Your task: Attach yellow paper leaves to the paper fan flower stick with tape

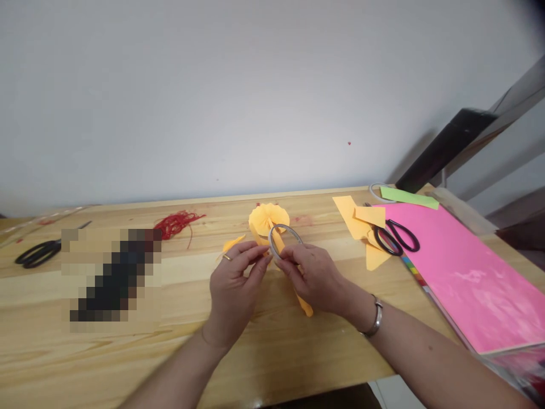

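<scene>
At the middle of the table (55, 352), near its far side, the left hand (239, 278) and right hand (313, 278) meet at a roll of tape (271, 240), which stands tilted between them; the right thumb and forefinger are closed on its lower rim; the left thumb and forefinger nearly meet at its left edge, the other fingers curled, though I cannot tell whether they pinch the tape or only touch it; just beyond the roll lies a pleated orange fan (269, 217), spread nearly round; an orange strip (307, 309) shows beneath the right hand; an orange scrap (234, 243) lies just beyond the left hand; farther left are a tangle of red string (176, 224), a dark thing (113, 278) blurred out by blocks, and black scissors (40, 253); to the right, orange offcuts (349, 216) lie under a second pair of scissors (409, 236), whose handles reach over the edge of a pink sheet (477, 267); a green strip (409, 197) lies at the sheet's far end, with another roll (377, 191) just beside it
</scene>
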The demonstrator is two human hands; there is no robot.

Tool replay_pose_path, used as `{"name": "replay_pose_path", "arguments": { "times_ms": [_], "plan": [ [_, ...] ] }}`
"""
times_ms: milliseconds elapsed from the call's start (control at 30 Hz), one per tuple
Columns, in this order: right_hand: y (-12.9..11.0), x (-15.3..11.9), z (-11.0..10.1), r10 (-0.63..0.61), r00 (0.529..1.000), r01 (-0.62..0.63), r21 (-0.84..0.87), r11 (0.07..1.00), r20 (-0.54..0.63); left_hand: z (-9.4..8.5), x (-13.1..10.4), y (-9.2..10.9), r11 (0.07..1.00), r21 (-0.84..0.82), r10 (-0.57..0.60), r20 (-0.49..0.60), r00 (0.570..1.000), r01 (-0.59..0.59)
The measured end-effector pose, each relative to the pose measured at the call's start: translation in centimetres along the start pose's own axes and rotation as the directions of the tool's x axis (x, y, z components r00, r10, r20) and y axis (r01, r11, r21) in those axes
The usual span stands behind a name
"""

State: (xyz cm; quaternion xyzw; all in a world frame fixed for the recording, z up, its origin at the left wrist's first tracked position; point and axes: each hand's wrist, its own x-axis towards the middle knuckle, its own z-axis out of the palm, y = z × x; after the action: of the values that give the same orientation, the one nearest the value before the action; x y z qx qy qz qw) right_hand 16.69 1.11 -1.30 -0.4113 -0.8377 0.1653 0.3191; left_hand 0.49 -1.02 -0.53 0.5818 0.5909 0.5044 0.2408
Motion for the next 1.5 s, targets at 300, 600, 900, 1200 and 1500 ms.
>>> {"name": "replay_pose_path", "arguments": {
  "times_ms": [300,600,900,1200,1500],
  "plan": [
    [0.0,0.1,0.1,-0.079,0.995,0.076,-0.067,0.995,-0.053,0.4,0.0,-1.3,0.978,0.087,0.191,0.005,0.982,-0.191],
    [0.0,0.1,0.2,-0.109,0.992,0.102,-0.104,0.989,-0.061,0.4,0.1,-1.4,0.974,0.124,0.189,0.005,0.982,-0.189],
    [0.0,0.1,0.3,-0.116,0.992,0.108,-0.143,0.984,-0.046,0.5,-0.3,-1.4,0.966,0.15,0.212,0.021,0.977,-0.213],
    [0.4,0.0,0.5,-0.099,0.992,0.087,-0.136,0.987,-0.083,0.4,0.0,-1.3,0.978,0.126,0.167,-0.003,0.986,-0.166],
    [0.3,0.0,0.5,-0.092,0.993,0.08,-0.146,0.986,-0.077,0.3,0.3,-1.4,0.914,0.249,0.332,-0.006,0.943,-0.32]
  ]
}}
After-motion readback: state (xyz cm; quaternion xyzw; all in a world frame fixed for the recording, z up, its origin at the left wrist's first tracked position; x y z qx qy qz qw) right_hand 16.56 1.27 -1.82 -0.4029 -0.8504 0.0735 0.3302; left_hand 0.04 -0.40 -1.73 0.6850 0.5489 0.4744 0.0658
